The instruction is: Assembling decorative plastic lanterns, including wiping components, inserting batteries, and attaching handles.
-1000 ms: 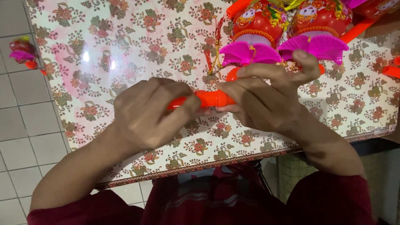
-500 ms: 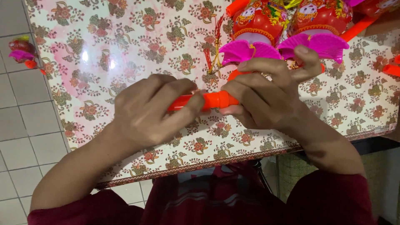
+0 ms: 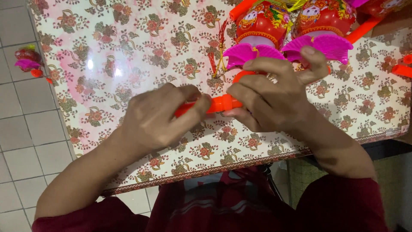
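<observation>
An orange plastic stick (image 3: 219, 104) is gripped at both ends over a table with a flowered cloth (image 3: 128, 51). My left hand (image 3: 159, 118) closes around its left part. My right hand (image 3: 270, 96) wraps the right part, with the index finger raised against a magenta frill. Just beyond my right hand lie two red toy lanterns, one to the left (image 3: 262, 21) and one to the right (image 3: 324, 17), each with a magenta frilled skirt (image 3: 246, 53) and a red-and-yellow tassel (image 3: 216, 60).
More orange sticks lie at the table's right side (image 3: 362, 30) and right edge (image 3: 401, 71). Another small red and magenta lantern (image 3: 28, 60) sits on the grey tiled floor (image 3: 21, 141) to the left. The table's near edge runs just below my hands.
Both hands with the orange stick have shifted slightly; my right index finger has lifted toward the magenta frill. The lanterns have not moved.
</observation>
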